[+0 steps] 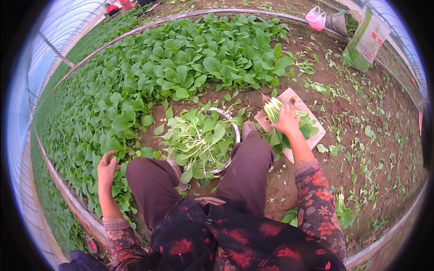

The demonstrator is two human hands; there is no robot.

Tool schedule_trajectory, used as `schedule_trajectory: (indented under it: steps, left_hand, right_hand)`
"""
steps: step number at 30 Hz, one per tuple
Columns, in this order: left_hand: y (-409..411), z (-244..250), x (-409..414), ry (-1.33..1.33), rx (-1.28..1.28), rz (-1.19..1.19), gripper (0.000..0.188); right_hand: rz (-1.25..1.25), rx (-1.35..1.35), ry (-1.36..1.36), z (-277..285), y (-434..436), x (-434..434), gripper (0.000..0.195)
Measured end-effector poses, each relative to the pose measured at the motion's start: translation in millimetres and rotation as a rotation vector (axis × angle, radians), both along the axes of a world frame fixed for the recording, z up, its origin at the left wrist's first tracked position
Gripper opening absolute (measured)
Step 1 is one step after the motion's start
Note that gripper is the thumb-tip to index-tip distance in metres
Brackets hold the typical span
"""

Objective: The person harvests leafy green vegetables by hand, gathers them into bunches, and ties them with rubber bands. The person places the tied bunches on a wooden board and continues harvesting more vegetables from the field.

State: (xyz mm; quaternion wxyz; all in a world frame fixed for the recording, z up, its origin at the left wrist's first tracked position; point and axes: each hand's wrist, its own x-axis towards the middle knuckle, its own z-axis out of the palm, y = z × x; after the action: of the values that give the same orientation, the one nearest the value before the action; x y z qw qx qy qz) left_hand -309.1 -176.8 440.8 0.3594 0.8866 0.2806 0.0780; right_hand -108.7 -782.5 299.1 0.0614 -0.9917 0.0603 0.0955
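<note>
My right hand [288, 119] lies over a bunch of leafy greens [272, 107], fingers spread on its pale stems. The bunch rests on a pale pinkish board [313, 135], its roots towards the far left corner and its leaves spilling over the board's near side. Beside my left knee, my left hand [107, 166] hangs above the growing leafy plants [125, 123], fingers apart and holding nothing. Between my legs stands a round basin with a speckled white rim [236, 131], heaped with loose pulled greens [200, 139].
Cut leaves [369, 132] litter the bare soil at right, where a tied bunch of greens [342, 210] lies. Farther off are a printed woven sack [364, 42] and a pink plastic bag [315, 19]. A person in red [111, 9] is at the far left.
</note>
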Motion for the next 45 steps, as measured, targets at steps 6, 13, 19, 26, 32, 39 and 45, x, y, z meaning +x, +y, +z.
schedule_trajectory:
  steps: [6,13,19,26,32,39,45]
  left_hand:
    - [55.2,-103.6,-131.2,0.283,0.027,0.112,0.032]
    - [3.4,-193.9,-171.5,0.730,-0.155,-0.030,0.041]
    - [54.1,-320.0,-226.2,0.716,-0.077,-0.214,0.040]
    - [5.2,-311.2,-177.8,0.756,-0.296,-0.200,0.039]
    - [-3.4,-313.7,-157.9,0.691,-0.400,-0.153,0.038]
    - [-12.2,-334.9,-136.4,0.717,-0.553,-0.118,0.038]
    - [1.1,-374.1,-33.5,0.584,-0.894,0.081,0.037]
  right_hand:
    - [0.014,0.013,0.013,30.4,-23.7,-63.6,0.079]
    - [0.063,0.066,-0.158,20.6,-69.3,-149.9,0.063]
    - [0.041,0.365,-0.138,0.3,-22.9,-197.3,0.049]
    - [-0.005,0.435,0.000,-49.0,-17.2,-248.1,0.047]
    - [0.048,0.487,0.186,-89.2,22.3,-260.5,0.039]
    - [0.509,0.492,0.216,-188.5,12.1,-274.9,0.030]
    - [0.078,0.495,0.554,-190.1,70.8,-253.5,0.029]
